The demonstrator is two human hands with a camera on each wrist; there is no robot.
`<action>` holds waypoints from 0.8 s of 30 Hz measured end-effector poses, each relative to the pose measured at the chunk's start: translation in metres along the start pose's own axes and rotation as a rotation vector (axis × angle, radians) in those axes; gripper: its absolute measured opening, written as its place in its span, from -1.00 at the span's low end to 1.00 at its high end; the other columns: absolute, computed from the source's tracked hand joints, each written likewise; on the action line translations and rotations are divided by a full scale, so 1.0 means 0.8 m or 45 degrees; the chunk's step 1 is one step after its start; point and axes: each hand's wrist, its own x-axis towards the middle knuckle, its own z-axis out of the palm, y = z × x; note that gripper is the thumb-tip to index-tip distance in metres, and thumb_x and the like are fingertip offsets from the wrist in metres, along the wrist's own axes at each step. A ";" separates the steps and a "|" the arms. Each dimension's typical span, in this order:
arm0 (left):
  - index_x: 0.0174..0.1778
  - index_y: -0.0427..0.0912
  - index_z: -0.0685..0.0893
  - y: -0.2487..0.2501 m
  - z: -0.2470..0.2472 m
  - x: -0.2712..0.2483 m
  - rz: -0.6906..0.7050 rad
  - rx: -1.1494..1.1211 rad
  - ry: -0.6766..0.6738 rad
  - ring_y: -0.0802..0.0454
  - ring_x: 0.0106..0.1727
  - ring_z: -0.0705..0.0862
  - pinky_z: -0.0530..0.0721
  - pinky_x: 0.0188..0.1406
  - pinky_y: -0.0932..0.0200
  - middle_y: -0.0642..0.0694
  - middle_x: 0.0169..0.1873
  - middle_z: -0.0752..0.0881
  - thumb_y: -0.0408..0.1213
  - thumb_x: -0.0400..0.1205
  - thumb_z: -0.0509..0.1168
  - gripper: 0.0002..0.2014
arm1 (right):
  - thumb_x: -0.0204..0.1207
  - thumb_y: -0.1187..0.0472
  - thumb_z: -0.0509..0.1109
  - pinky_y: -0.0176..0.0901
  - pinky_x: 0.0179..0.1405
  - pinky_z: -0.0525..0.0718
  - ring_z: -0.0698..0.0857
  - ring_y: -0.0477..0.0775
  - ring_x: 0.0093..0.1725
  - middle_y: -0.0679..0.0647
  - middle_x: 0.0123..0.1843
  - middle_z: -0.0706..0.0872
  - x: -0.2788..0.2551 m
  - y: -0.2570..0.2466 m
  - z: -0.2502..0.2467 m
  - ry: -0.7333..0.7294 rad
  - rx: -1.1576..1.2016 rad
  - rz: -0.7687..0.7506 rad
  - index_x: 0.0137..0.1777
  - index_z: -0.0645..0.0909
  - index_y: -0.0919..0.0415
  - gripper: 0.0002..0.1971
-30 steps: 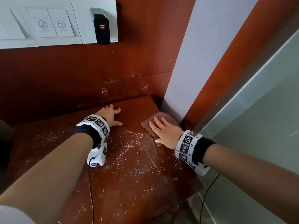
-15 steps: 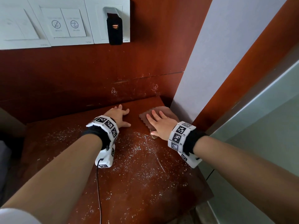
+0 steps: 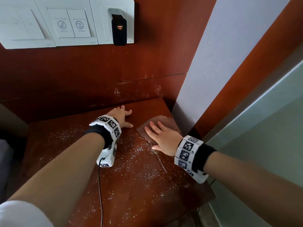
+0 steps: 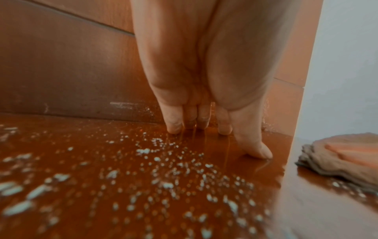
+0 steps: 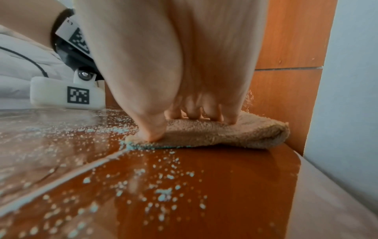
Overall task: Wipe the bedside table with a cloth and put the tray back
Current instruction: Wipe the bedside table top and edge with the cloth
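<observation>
A reddish-brown wooden bedside table [image 3: 134, 185] fills the lower middle of the head view, strewn with white crumbs [image 3: 131, 161]. A folded brown cloth [image 3: 165, 122] [image 5: 225, 134] [image 4: 347, 158] lies near the table's back right corner. My right hand [image 3: 162, 136] [image 5: 184, 119] presses flat on the cloth with straight fingers. My left hand [image 3: 122, 117] [image 4: 204, 127] rests flat on the bare table top to the left of the cloth, fingers spread, holding nothing. No tray is in view.
A red wooden wall panel [image 3: 98, 76] backs the table. White switch plates [image 3: 68, 25] and a black plug [image 3: 118, 30] sit high on it. A pale wall strip [image 3: 205, 63] stands at the right corner. Frosted glass [image 3: 262, 128] runs along the right.
My right hand slid the cloth away from me toward the back right corner and then a little back. The left hand stayed planted on the table.
</observation>
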 end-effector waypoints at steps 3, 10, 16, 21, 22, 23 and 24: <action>0.67 0.03 0.04 0.000 0.000 0.001 -0.003 -0.002 0.002 -0.17 0.69 -0.03 0.08 0.63 -0.03 -0.16 0.68 -0.08 0.06 0.62 0.26 -0.24 | 0.67 -0.06 0.15 0.12 0.64 0.09 -0.11 0.27 0.70 0.12 0.72 -0.21 0.002 0.001 -0.001 -0.009 0.002 -0.002 0.69 -0.21 0.08 -0.25; 0.67 0.03 0.06 -0.001 0.003 0.001 0.000 -0.012 0.024 -0.18 0.69 -0.01 0.08 0.63 -0.02 -0.17 0.68 -0.06 0.06 0.63 0.26 -0.26 | 0.67 -0.05 0.15 0.15 0.62 0.10 -0.10 0.30 0.69 0.12 0.72 -0.20 0.016 0.002 -0.010 -0.015 0.033 0.019 0.69 -0.19 0.08 -0.26; 0.67 0.04 0.08 -0.001 0.004 0.002 0.002 -0.019 0.042 -0.16 0.69 -0.01 0.06 0.64 -0.02 -0.17 0.68 -0.05 0.05 0.63 0.26 -0.27 | 0.67 -0.07 0.15 0.16 0.66 0.05 -0.12 0.30 0.69 0.11 0.72 -0.21 0.046 0.002 -0.026 -0.038 0.071 0.079 0.69 -0.21 0.08 -0.25; 0.67 0.04 0.08 -0.002 0.004 0.002 0.003 -0.021 0.047 -0.16 0.69 -0.02 0.04 0.64 0.00 -0.16 0.68 -0.05 0.05 0.62 0.27 -0.26 | 0.68 -0.07 0.13 0.13 0.65 0.06 -0.11 0.29 0.69 0.12 0.72 -0.19 0.046 0.002 -0.025 -0.012 0.062 0.080 0.69 -0.21 0.08 -0.26; 0.67 0.04 0.08 -0.002 0.005 0.003 0.005 -0.019 0.046 -0.16 0.69 -0.02 0.04 0.64 0.00 -0.16 0.68 -0.05 0.05 0.62 0.27 -0.26 | 0.68 -0.07 0.13 0.13 0.65 0.07 -0.10 0.29 0.69 0.12 0.72 -0.19 0.044 0.001 -0.023 -0.002 0.057 0.073 0.69 -0.20 0.09 -0.26; 0.67 0.04 0.08 -0.002 0.005 0.003 0.009 -0.013 0.044 -0.17 0.69 -0.01 0.04 0.64 0.00 -0.17 0.68 -0.05 0.05 0.62 0.27 -0.26 | 0.68 -0.06 0.13 0.13 0.65 0.09 -0.09 0.30 0.69 0.13 0.72 -0.18 0.042 -0.001 -0.020 0.007 0.047 0.063 0.69 -0.19 0.09 -0.27; 0.67 0.04 0.07 -0.003 0.004 0.004 0.013 -0.002 0.041 -0.18 0.69 -0.01 0.05 0.64 0.00 -0.18 0.68 -0.05 0.06 0.62 0.27 -0.25 | 0.68 -0.06 0.13 0.13 0.64 0.11 -0.09 0.30 0.69 0.13 0.72 -0.17 0.038 -0.002 -0.017 0.016 0.036 0.049 0.69 -0.19 0.09 -0.27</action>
